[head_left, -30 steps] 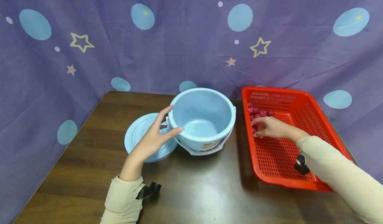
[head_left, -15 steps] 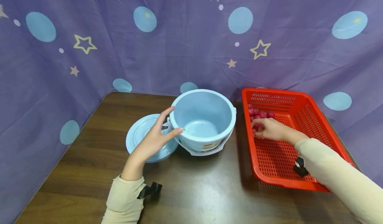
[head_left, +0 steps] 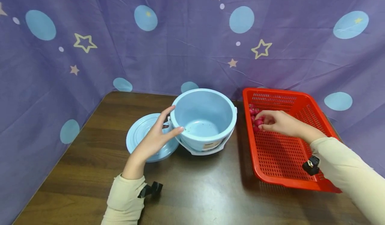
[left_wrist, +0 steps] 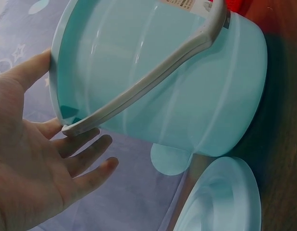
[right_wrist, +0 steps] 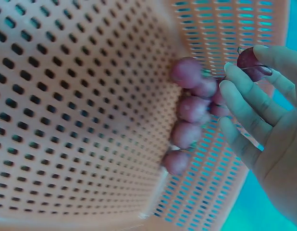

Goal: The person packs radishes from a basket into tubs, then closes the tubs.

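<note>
A light blue bucket (head_left: 204,115) stands at the middle of the table, its grey-white handle hanging down in front. My left hand (head_left: 153,140) rests against the bucket's left rim, thumb and index finger spread along it and the other fingers loosely extended. In the red basket (head_left: 258,168), my right hand (head_left: 278,122) pinches a small radish (right_wrist: 248,63) between thumb and fingertips. A thin root trails from the radish in the right wrist view. Several more radishes (right_wrist: 191,108) lie against the basket's left side, partly covered by the hand in the head view.
A light blue lid (head_left: 139,131) lies on the brown wooden table (head_left: 192,191), left of the bucket and partly behind the left hand. The basket has raised, slotted walls. A purple patterned cloth (head_left: 180,51) hangs along the back.
My right hand has moved slightly back and right inside the basket with a radish in its fingers, uncovering nearer radishes. The left hand stays at the bucket rim.
</note>
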A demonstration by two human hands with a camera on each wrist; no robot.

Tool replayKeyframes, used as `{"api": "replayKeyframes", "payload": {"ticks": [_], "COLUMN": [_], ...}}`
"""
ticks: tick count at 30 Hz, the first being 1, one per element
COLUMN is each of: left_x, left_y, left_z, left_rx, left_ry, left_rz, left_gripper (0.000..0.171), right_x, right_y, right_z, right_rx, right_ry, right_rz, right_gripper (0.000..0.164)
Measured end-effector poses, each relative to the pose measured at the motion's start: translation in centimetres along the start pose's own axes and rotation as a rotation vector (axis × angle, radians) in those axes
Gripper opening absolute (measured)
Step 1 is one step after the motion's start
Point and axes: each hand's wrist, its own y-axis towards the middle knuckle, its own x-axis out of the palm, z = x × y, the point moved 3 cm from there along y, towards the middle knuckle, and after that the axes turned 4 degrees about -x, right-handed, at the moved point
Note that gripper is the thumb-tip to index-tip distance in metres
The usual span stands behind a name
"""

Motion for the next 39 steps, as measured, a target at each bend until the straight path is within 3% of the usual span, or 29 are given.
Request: {"api": "replayKeyframes", "payload": {"ticks": [16, 26, 39], "left_x": [0.1, -0.1, 0.1], "left_y": [-0.1, 0.1, 0.4], "left_z": [0.0, -0.4, -0.4], "left_rx": [-0.015, -0.026, 0.012], "left_ry": [0.029, 0.028, -0.004], "left_rz": [0.001, 0.008, 0.013], "left_gripper": [0.077, 0.076, 0.075], "right_x": [-3.4, -3.8, -3.9], "right_y": [-0.6, 0.2, 1.9], "right_z": [-3.1, -5.0, -7.2], "right_rx": [0.013, -0.086, -0.104], "right_ry": [-0.065, -0.052, -0.012], "right_rz": [0.081, 0.124, 0.144], "right_gripper": [0.031, 0.032, 0.035]}}
